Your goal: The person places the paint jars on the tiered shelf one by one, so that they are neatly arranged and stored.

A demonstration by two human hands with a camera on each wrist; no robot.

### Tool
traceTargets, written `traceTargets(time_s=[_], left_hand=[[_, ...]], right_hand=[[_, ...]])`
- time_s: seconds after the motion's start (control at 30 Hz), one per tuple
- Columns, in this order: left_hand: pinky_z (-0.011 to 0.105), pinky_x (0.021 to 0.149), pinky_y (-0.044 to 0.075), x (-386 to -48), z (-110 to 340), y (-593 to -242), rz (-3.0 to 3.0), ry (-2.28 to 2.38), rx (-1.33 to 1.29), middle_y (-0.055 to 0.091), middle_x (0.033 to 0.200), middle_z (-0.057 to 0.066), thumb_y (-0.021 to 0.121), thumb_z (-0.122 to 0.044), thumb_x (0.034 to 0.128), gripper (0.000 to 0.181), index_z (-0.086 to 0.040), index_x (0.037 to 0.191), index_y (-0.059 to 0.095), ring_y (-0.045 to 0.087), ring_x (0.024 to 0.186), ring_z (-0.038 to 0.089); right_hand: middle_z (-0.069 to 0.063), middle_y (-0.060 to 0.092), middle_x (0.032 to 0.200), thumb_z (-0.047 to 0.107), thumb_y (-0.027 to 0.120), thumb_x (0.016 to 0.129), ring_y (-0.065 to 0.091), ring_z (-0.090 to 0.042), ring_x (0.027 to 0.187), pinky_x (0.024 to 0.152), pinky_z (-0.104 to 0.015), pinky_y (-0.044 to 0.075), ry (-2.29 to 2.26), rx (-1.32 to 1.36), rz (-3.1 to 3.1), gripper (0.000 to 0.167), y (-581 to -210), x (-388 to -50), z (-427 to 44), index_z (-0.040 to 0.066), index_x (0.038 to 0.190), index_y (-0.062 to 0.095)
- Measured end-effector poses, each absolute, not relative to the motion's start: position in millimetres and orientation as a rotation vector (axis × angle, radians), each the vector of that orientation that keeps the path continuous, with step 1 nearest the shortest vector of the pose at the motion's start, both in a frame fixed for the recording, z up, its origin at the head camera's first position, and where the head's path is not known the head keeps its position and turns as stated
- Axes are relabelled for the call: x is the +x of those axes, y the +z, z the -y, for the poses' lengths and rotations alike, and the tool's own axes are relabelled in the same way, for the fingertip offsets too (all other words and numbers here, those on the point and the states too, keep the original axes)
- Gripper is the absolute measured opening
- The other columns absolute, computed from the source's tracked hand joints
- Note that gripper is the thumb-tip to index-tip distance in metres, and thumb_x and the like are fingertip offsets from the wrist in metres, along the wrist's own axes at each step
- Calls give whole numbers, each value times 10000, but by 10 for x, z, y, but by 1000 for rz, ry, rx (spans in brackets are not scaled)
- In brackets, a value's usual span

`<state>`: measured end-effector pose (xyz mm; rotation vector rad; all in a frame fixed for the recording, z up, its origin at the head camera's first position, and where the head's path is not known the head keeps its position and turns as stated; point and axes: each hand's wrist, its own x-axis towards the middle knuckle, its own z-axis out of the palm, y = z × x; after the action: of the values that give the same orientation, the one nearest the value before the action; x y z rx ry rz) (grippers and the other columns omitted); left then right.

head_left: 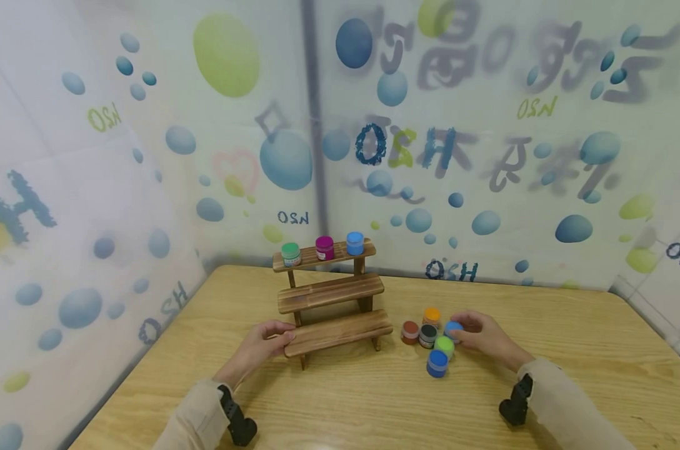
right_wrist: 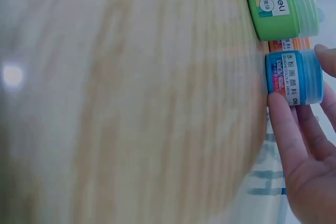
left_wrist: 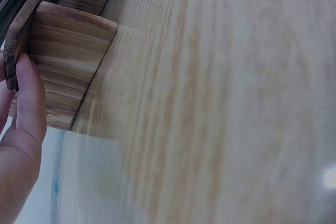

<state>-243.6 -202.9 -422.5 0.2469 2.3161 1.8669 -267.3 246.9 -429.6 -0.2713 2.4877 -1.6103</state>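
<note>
The two hands were well apart. The left hand (head_left: 264, 342) pinched the left end of the bottom step (head_left: 340, 331) of the little wooden stand (head_left: 331, 294). The right hand (head_left: 489, 337) had its thumb and fingers around the light blue pot (head_left: 452, 327). This pot stood upright on the counter (head_left: 345, 406), to the right of the stand, at the right side of a small bunch of pots. The lime pot (head_left: 444, 345) was just beside it, and the dark blue pot (head_left: 437, 364) was in front of that one. The black pot (head_left: 428, 336), the orange pot (head_left: 432, 315) and the brown pot (head_left: 410, 332) were near too.

To hold the light blue pot well, a soft, snug squeeze on its sides seemed best. Picking it up straight was likely safer than dragging it, because a drag could bump the lime pot. The left hand did well to hold only the end of the step. It needed to keep the stand from wobbling, as the green pot (head_left: 290, 254), the purple pot (head_left: 325, 248) and another blue pot (head_left: 355, 243) sat up on the top step and could tip off.
</note>
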Motion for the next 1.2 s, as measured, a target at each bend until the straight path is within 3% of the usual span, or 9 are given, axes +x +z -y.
traceTargets(time_s=[0.4,0.63,1.2], left_hand=[[268,702,485,-2414,2024,-4206,-2284,1889,242,552,1072,123,593,-164,859,356,85,1106,532,551,853,130],[277,715,485,-2423,2023,-4214,-2280,1889,243,553,1063,103,595,-175,857,352,68,1105,537,550,863,136],[292,727,489,-2444,2031,-4237,-2284,1883,251,540,1070,117,607,-205,849,367,61,1094,548,556,891,162]], right_hand=[[-153,523,1132,244,631,827,490,-263,1008,844,-390,429,-1481,-310,-2572,509,-4256,-2644,-2475,-41,1215,464],[-176,529,1124,171,638,821,506,-283,995,835,-394,436,-1488,-340,-2596,473,-4268,-2635,-2455,-59,1201,473],[-174,524,1150,241,625,830,501,-286,1001,830,-416,435,-1430,-358,-2682,512,-4080,-2613,-2469,-27,1234,460]])
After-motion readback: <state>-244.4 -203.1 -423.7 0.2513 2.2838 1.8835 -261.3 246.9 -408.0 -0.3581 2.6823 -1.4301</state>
